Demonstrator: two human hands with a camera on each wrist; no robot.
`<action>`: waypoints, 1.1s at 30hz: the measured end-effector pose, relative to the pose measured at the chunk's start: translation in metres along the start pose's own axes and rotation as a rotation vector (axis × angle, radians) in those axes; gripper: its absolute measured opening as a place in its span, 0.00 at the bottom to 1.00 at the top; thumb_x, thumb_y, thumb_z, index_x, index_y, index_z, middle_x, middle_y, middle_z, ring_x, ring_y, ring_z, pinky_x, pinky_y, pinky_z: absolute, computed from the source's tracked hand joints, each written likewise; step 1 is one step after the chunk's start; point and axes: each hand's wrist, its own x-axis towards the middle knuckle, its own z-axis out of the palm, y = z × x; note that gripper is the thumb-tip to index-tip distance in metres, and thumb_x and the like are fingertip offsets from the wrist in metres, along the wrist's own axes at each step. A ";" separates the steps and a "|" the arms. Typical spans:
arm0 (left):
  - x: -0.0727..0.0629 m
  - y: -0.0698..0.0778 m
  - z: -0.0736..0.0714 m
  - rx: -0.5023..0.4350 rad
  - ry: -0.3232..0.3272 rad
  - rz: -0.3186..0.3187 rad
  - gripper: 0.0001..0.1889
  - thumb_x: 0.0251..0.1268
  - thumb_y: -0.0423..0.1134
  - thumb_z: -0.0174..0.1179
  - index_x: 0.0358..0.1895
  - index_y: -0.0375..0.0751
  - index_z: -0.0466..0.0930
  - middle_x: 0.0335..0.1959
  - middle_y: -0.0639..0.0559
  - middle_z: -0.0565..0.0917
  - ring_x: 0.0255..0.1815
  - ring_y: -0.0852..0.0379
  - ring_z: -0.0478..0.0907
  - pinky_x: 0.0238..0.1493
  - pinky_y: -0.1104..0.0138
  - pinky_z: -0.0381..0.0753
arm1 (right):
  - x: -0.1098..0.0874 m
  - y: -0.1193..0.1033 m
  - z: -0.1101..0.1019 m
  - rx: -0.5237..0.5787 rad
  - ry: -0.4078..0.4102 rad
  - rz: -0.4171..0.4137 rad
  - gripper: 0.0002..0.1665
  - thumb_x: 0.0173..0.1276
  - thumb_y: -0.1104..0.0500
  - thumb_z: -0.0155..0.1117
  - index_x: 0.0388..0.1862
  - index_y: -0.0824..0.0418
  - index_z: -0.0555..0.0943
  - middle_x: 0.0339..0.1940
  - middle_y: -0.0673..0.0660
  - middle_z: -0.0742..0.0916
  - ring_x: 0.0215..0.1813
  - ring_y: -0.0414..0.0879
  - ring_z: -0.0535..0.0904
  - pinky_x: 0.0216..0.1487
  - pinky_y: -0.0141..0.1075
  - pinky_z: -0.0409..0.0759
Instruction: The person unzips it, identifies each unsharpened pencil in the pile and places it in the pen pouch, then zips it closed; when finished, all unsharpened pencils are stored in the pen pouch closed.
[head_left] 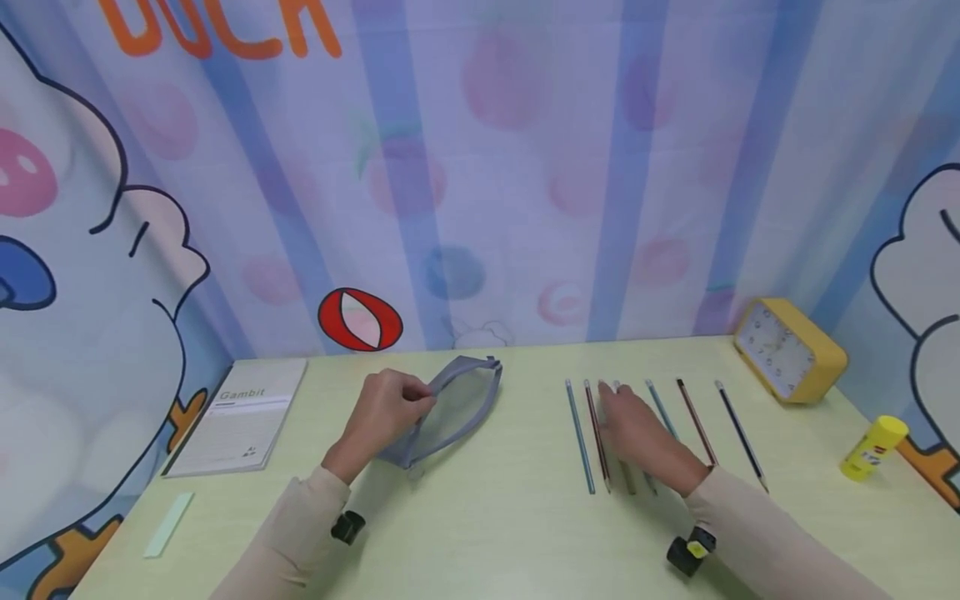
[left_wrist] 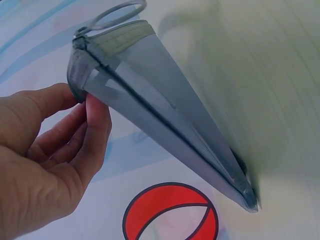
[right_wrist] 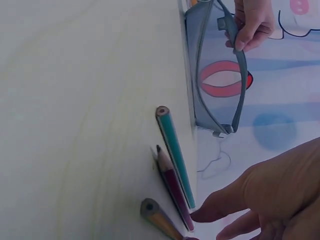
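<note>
A grey see-through zip pouch (head_left: 397,452) stands on its side with its mouth spread wide. My left hand (head_left: 385,414) pinches the rim of it between thumb and fingers. To the right, several pencils lie side by side in a row. My right hand (head_left: 647,435) is low over the left part of that row, fingertips at the pencils' far ends. In the right wrist view, the thumb is right at the end of a maroon pencil (right_wrist: 175,195), between a teal pencil (right_wrist: 175,155) and a gold pencil (right_wrist: 161,218). The palm hides parts of the middle pencils.
A notebook (head_left: 243,425) lies at the left, with a pale green strip (head_left: 168,525) nearer me. Right of the pencils are a yellow alarm clock (head_left: 791,350) and a yellow glue stick (head_left: 872,450). A printed curtain (head_left: 510,200) hangs along the table's back edge.
</note>
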 end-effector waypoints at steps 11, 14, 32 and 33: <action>-0.002 0.000 0.000 0.007 0.001 0.005 0.06 0.61 0.36 0.70 0.38 0.39 0.91 0.31 0.50 0.90 0.27 0.62 0.83 0.32 0.67 0.85 | 0.006 -0.012 0.006 -0.170 -0.028 0.047 0.30 0.69 0.73 0.51 0.68 0.84 0.64 0.62 0.84 0.73 0.59 0.74 0.75 0.60 0.59 0.78; -0.002 0.001 0.000 0.009 0.001 0.011 0.06 0.61 0.36 0.70 0.39 0.39 0.91 0.31 0.50 0.91 0.28 0.62 0.83 0.33 0.67 0.85 | 0.008 -0.014 0.007 -0.200 -0.051 0.063 0.24 0.72 0.72 0.50 0.64 0.84 0.69 0.61 0.83 0.73 0.58 0.73 0.76 0.57 0.59 0.80; -0.003 0.000 -0.001 0.022 0.007 0.017 0.05 0.61 0.35 0.70 0.38 0.39 0.92 0.31 0.49 0.91 0.28 0.61 0.83 0.33 0.67 0.86 | 0.018 -0.016 0.012 -0.351 -0.044 0.043 0.10 0.72 0.71 0.54 0.41 0.78 0.81 0.37 0.70 0.79 0.29 0.51 0.75 0.29 0.40 0.80; -0.003 -0.001 0.000 0.024 0.008 0.015 0.05 0.61 0.36 0.70 0.37 0.39 0.92 0.31 0.49 0.91 0.28 0.61 0.83 0.33 0.67 0.85 | 0.018 -0.016 0.011 -0.360 -0.044 0.041 0.09 0.71 0.71 0.54 0.41 0.78 0.80 0.36 0.70 0.80 0.29 0.51 0.76 0.28 0.40 0.80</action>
